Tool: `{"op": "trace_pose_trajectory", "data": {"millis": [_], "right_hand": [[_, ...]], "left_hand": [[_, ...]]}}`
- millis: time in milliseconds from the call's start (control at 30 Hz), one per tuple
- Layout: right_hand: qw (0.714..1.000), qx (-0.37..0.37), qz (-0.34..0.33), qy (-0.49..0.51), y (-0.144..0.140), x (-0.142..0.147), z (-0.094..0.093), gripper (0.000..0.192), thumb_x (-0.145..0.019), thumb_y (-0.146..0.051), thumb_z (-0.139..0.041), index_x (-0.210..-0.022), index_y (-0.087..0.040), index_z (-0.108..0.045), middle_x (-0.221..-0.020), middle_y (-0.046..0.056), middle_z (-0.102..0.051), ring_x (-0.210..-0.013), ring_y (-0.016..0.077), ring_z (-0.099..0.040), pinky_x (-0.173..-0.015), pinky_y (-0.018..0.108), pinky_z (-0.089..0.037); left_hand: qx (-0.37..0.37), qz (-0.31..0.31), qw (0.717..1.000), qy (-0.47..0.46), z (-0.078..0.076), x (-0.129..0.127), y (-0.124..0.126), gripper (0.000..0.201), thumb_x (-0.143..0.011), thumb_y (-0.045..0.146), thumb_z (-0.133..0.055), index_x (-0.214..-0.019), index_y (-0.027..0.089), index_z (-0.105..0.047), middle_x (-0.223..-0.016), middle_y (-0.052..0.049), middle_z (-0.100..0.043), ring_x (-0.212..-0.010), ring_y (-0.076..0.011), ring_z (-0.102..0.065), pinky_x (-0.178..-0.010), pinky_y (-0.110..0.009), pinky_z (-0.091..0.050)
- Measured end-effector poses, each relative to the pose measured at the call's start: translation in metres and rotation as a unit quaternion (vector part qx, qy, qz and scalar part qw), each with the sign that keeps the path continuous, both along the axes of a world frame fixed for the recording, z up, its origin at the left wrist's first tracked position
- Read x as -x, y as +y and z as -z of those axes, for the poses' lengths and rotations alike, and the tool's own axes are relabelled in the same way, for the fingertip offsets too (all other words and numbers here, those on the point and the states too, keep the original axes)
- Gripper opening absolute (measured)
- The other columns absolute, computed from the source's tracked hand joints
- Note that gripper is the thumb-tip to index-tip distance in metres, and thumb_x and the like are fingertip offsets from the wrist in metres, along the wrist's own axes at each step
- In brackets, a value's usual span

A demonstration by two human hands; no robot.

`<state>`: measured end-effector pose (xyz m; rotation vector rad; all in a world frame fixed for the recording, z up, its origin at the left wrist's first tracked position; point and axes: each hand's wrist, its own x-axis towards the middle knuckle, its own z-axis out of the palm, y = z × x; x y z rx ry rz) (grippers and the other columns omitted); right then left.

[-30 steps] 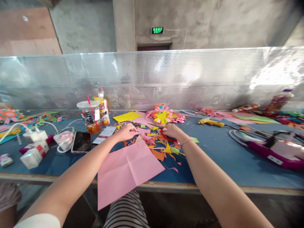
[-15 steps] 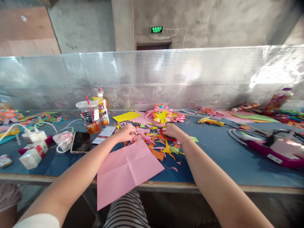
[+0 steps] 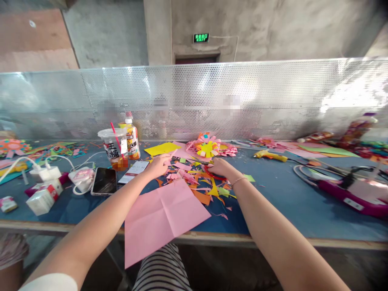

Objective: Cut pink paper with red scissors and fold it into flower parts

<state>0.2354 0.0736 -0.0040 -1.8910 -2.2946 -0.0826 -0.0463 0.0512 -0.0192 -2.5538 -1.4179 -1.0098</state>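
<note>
My left hand [image 3: 158, 164] hovers over the left side of a pile of coloured paper scraps [image 3: 194, 180], fingers pinched on a small pink paper scrap. On the right side of the pile my right hand [image 3: 220, 166] grips red scissors [image 3: 213, 175], mostly hidden under the fingers. A large creased pink sheet [image 3: 163, 216] lies between my forearms and overhangs the front edge of the blue table [image 3: 281, 202]. Behind the pile sits a pink, orange and yellow paper flower [image 3: 206, 148] beside a yellow sheet [image 3: 162, 148].
Left of my hand stand a lidded cup with a red straw [image 3: 113, 148], a bottle [image 3: 132, 139], two phones [image 3: 104, 180], white chargers with cables [image 3: 45, 173] and a small box [image 3: 42, 199]. A yellow glue gun [image 3: 269, 155] and a purple tool [image 3: 348, 196] lie right. A perforated metal screen [image 3: 273, 97] backs the table.
My left hand has lifted off the scraps and moved slightly back and left with a pink piece. The right hand has stayed on the scissors.
</note>
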Motion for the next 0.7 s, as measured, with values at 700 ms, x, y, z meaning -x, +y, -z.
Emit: {"op": "trace_pose_trajectory", "data": {"millis": [700], "right_hand": [[1.0,0.001,-0.017,-0.025,-0.005,0.006,-0.004,0.03,-0.069,-0.034,-0.05,-0.075,-0.008,-0.063,-0.083,0.018,-0.064,-0.077,0.0248,-0.06,-0.058,0.026,-0.04]], "left_hand": [[0.086,-0.101,0.991,0.025,0.008,0.029,0.015,0.019,-0.071,0.021,-0.052,-0.082,0.016,-0.066,-0.09,-0.007,-0.066,-0.085,-0.0185,-0.059,-0.078,-0.028,-0.042]]}}
